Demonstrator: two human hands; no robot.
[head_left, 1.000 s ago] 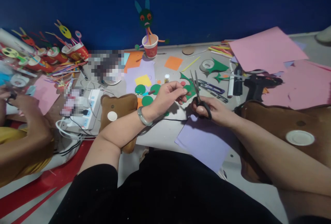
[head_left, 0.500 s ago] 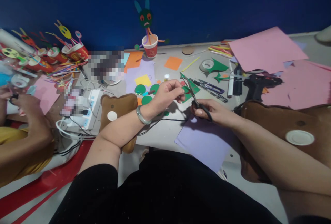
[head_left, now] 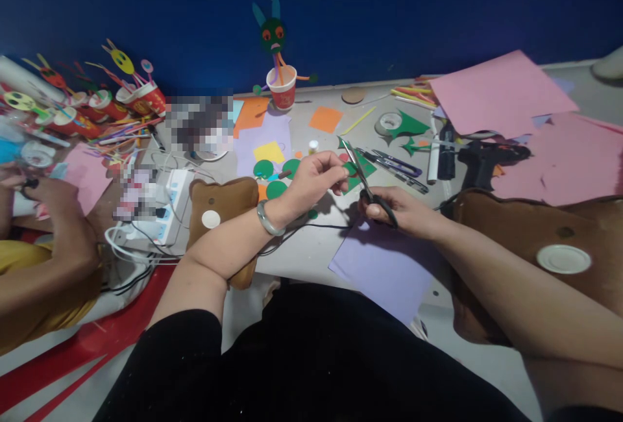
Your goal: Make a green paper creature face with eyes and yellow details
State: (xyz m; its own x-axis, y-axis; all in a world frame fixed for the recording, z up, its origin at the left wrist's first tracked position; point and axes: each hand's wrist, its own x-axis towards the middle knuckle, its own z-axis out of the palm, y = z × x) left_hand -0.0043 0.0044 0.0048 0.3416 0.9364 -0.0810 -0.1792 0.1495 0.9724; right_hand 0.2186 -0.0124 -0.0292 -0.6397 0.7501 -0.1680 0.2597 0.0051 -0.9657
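Note:
My right hand (head_left: 402, 210) is closed round the black handles of a pair of scissors (head_left: 359, 172), whose blades point up and left, slightly parted. To their left, my left hand (head_left: 318, 178) pinches a small green paper piece (head_left: 349, 169) at its fingertips, close to the blades. Green paper circles (head_left: 263, 169) lie beyond my left wrist, near a yellow paper piece (head_left: 269, 152). Under my right hand, a purple sheet (head_left: 384, 266) hangs over the table's front edge. Pens (head_left: 396, 165) lie beyond the scissors.
A red cup (head_left: 283, 91) holding a green-headed paper figure stands at the back. A black glue gun (head_left: 487, 159) and pink sheets (head_left: 501, 94) are at the right. Brown cushions (head_left: 224, 204) flank me. At the left are a power strip (head_left: 175, 204) and another person's arms (head_left: 63, 214).
The green piece shows more clearly at my left fingertips. The scissors and my right hand have shifted very slightly left.

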